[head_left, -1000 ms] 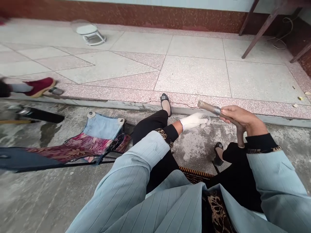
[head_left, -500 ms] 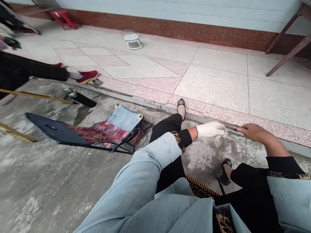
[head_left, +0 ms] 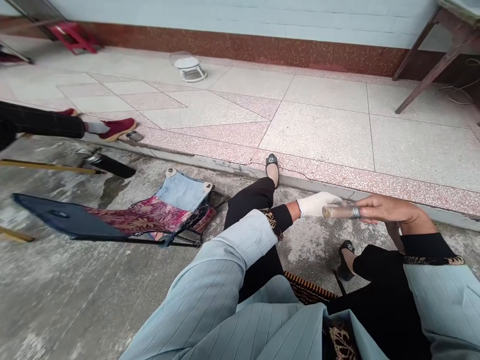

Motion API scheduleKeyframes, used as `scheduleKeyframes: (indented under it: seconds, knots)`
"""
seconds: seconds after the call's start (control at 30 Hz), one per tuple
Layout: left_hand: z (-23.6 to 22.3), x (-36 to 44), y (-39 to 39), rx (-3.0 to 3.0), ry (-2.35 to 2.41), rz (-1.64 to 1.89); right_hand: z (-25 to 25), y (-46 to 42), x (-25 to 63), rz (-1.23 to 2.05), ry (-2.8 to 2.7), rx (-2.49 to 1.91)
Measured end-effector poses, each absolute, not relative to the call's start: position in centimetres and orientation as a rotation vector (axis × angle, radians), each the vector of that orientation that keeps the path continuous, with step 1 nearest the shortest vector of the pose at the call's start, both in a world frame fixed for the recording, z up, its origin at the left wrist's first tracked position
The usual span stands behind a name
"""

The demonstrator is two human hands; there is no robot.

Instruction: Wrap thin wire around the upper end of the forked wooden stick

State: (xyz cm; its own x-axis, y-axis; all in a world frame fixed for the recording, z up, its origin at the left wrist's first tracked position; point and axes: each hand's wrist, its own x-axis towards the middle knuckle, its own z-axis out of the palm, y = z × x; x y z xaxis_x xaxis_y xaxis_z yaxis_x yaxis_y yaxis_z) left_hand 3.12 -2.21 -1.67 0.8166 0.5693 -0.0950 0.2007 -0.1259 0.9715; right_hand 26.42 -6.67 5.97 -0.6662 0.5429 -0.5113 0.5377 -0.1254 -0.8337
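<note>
The right hand [head_left: 386,207] is curled round a stick [head_left: 340,212], which could bump the left hand [head_left: 315,204], whose grip I can't tell, if swung too close.

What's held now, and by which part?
Right hand grips a brown stick beside its silvery band; whether the gloved left hand holds anything cannot be told.

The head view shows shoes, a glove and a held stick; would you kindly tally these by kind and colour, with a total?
White knitted glove, on the left hand: 1
Brown stick with a silvery band, in the right hand: 1
Black shoes with toe ornaments: 2
Dark red shoes, one partly hidden: 2
Total: 6
</note>
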Motion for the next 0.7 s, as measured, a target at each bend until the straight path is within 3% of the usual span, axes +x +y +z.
scheduleKeyframes:
  seconds: [0.1,0.2,0.37,0.47,0.57,0.7]
  knots:
    - [-1.0,3.0,-1.9,1.781,0.589,0.257,5.3,-6.7,26.1,2.083,-2.31,-1.251]
    - [-0.9,3.0,-1.6,1.801,0.593,0.193,4.2,-6.6,25.5,1.947,-2.489,-1.551]
    - [-0.7,3.1,-1.9,1.656,0.645,0.235,3.0,-5.4,24.8,1.102,-2.618,-2.222]
    - [-0.2,2.9,-2.2,1.57,0.663,0.274,3.1,-4.4,25.0,0.785,-2.397,-2.433]
    - [0.1,2.7,-2.5,1.527,0.649,0.296,3.7,-3.8,25.6,0.728,-2.144,-2.439]
    - [-0.7,3.1,-2.9,1.394,0.586,0.316,4.5,-4.1,26.0,1.005,-1.82,-2.112]
